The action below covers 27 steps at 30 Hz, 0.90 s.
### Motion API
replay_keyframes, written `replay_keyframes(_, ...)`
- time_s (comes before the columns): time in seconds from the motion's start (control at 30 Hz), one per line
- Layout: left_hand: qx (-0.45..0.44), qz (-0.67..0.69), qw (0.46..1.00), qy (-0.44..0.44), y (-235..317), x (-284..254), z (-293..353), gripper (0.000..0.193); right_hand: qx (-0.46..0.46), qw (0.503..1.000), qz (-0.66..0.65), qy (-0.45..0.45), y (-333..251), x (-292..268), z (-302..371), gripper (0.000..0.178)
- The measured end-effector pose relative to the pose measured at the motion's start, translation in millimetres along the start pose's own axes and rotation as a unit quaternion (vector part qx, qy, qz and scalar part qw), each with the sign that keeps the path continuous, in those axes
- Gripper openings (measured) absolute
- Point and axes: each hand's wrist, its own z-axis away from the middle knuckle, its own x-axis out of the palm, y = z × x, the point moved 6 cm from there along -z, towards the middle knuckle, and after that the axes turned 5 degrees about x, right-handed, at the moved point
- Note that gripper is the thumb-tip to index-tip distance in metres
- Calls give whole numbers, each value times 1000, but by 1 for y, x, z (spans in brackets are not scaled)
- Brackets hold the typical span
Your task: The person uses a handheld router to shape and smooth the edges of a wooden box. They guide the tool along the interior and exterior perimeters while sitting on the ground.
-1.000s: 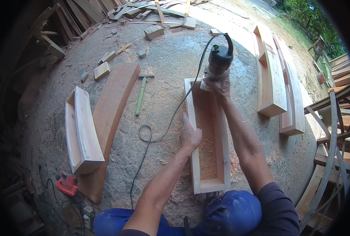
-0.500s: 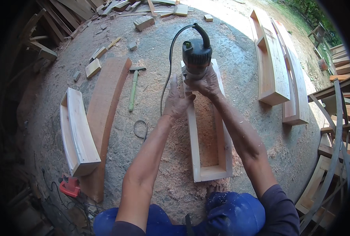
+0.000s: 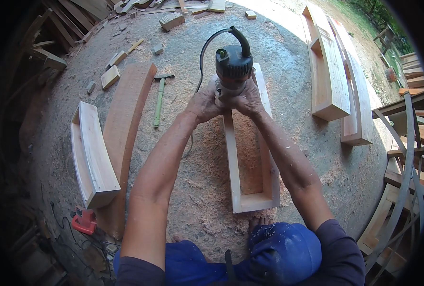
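Observation:
A black corded router (image 3: 234,63) stands upright on the far end of a long wooden box frame (image 3: 232,169) lying on the ground before me. My left hand (image 3: 205,105) is closed around the left side of its base. From the right, my right hand (image 3: 250,101) grips the base too, its fingers partly hidden behind the tool. The router's bit and the wood under it are hidden. Wood shavings lie inside the frame, whose near end points toward my knees.
Left of the frame are a hammer (image 3: 160,100) with a green handle, a curved brown plank (image 3: 131,107), another box frame (image 3: 96,152) and a red tool (image 3: 84,221). Two more frames (image 3: 333,71) lie at the right. Offcuts (image 3: 172,21) are scattered at the back.
My left hand has moved from beside the router onto its base and closed there. The router has shifted slightly left in view, and its cord has moved.

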Motion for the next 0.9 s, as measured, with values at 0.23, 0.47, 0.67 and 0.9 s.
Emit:
replay_keyframes(0.23, -36, 176, 984, -10, 15, 11, 21, 87, 40, 997, -55, -24, 2, -3, 21, 80)
replay_keyframes(0.47, -48, 117, 991, -38, 50, 25, 43, 87, 47, 997, -53, -34, 5, -5, 61, 85)
replay_keyframes(0.67, -1, 85, 996, -9, 88, 31, 85, 81, 59, 996, -54, -40, -27, -5, 108, 95)
replay_keyframes(0.9, -41, 33, 998, -23, 121, 50, 143, 71, 82, 989, -121, -28, -68, -11, 169, 114)
